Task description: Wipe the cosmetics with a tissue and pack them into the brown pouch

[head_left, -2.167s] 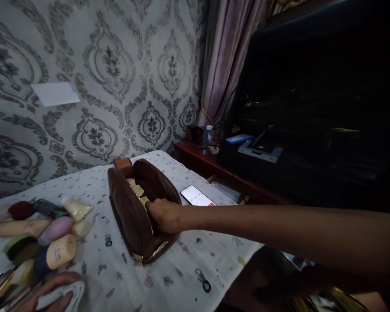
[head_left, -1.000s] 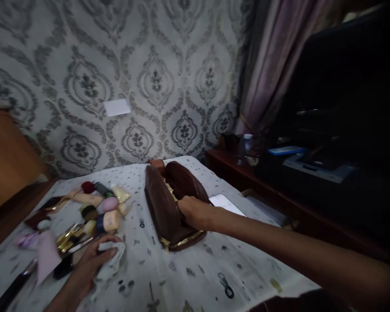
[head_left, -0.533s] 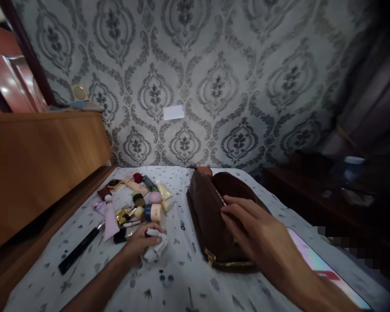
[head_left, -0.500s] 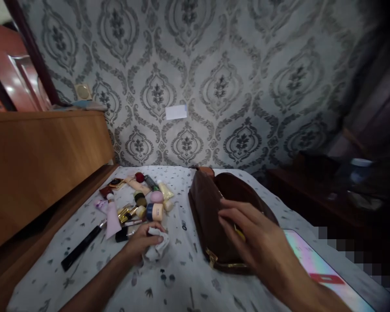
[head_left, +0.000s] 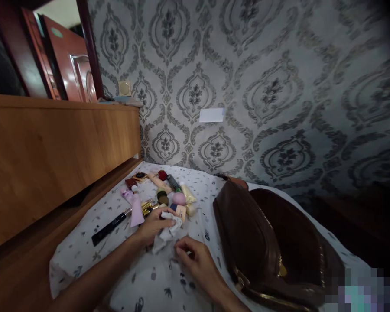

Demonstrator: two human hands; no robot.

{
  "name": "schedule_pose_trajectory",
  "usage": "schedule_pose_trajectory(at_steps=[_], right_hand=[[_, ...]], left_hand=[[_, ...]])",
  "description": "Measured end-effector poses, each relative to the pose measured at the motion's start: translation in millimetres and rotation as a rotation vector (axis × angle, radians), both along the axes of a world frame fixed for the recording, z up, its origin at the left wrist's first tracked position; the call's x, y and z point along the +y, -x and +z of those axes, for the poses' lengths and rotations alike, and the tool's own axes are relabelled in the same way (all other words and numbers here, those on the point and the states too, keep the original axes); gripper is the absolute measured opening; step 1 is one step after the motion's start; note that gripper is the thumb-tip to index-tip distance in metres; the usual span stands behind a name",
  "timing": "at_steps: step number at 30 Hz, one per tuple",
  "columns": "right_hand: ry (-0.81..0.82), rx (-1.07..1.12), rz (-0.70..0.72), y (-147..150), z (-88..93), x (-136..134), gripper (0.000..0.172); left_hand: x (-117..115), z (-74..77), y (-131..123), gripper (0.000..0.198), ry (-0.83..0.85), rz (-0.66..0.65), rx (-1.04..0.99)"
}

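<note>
Now the left hand [head_left: 152, 227] pinches a crumpled, soft white tissue [head_left: 169, 232] between thumb and fingers, above the white patterned sheet [head_left: 156, 290]. Just beside it, the right hand [head_left: 199, 260] curls its fingers loosely, thumb near the forefinger; whether they nip anything, I cannot tell. That hand has left the wide dark-brown bag [head_left: 247, 229] with gold zips, which stands unzipped to the right, so the handling seems to have shifted from bag to tissue. Past the left hand lie a squat navy-and-beige jar [head_left: 179, 212], a pale pink plastic tube [head_left: 137, 211] and a long black-handled brush [head_left: 108, 229]. Lettering on the jar is too small to read; farther off, the white paper slip [head_left: 212, 115] on the wall shows no legible writing.
</note>
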State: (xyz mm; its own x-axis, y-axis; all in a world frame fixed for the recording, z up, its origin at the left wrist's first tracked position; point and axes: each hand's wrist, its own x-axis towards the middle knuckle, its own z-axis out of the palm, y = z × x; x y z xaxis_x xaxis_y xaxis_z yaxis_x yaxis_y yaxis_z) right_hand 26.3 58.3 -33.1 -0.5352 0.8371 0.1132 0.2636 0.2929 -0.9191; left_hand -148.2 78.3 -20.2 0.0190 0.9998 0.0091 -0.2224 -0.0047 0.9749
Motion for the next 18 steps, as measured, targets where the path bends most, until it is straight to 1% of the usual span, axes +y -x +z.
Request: schedule_pose_trajectory(at_steps=[3,5,7,9,10,12,15,18], right_hand=[[0.181,0.139,-0.021,14,-15.6,6,0.030],[0.243,0.203,-0.040,18,-27.1,8,0.035],[0.235,0.225,-0.051,18,-37.6,8,0.036],[0.213,0.217,-0.053,17,-45.1,7,0.037],[0.214,0.208,-0.051,16,-47.4,7,0.037],[0.231,0.193,-0.052,15,-49.6,6,0.037],[0.233,0.179,-0.071,15,-50.0,5,0.036],[0.210,0.154,-0.070,13,-48.9,6,0.035]], left_hand=[[16,9.8,24,0.041,-0.033,0.077,0.053],[33,16.1,48,0.043,-0.059,0.157,0.096],[55,21.6,77,0.042,-0.084,0.269,0.150],[80,26.4,107,0.033,-0.088,0.397,0.211],[94,28.3,122,0.027,-0.084,0.463,0.248],[121,31.4,145,0.027,-0.076,0.578,0.331],[164,33.2,165,0.033,-0.071,0.686,0.491],[206,31.6,169,0.035,-0.076,0.712,0.680]])
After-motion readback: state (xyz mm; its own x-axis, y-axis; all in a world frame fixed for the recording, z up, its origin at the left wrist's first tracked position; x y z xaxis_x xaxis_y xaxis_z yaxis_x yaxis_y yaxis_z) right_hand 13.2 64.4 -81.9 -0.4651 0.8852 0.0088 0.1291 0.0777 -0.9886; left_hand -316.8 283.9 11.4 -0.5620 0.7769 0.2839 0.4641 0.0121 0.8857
